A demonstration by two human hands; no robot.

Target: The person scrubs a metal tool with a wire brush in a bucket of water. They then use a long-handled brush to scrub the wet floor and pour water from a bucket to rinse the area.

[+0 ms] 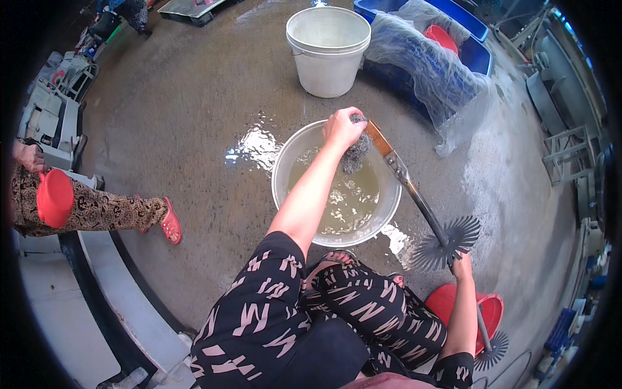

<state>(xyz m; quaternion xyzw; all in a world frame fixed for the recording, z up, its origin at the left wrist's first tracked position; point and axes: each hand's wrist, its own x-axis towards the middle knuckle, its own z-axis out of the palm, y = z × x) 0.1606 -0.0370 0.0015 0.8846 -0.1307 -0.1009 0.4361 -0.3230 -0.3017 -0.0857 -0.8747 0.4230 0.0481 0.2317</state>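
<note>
My left hand [343, 128] is closed on a grey, mesh-like scouring pad [355, 155], above a white tub [280, 188] of cloudy water. It is at the brown flat end [377, 138] of a long metal rod [420, 200]; whether the pad presses on that end I cannot tell. Toward the rod's near end sits a dark disc of thin radiating blades [427, 251]. Just behind this disc my right hand [462, 267] grips the rod, its fingers partly hidden. The rod slants from the tub toward my right side.
A red bucket [497, 311] beside my right forearm holds a similar rod with a bladed disc [492, 353]. Beyond the tub stand a white bucket [327, 65] and blue crates [389, 71] draped with plastic sheet [427, 71]. At left, another person holds a red dipper [55, 198].
</note>
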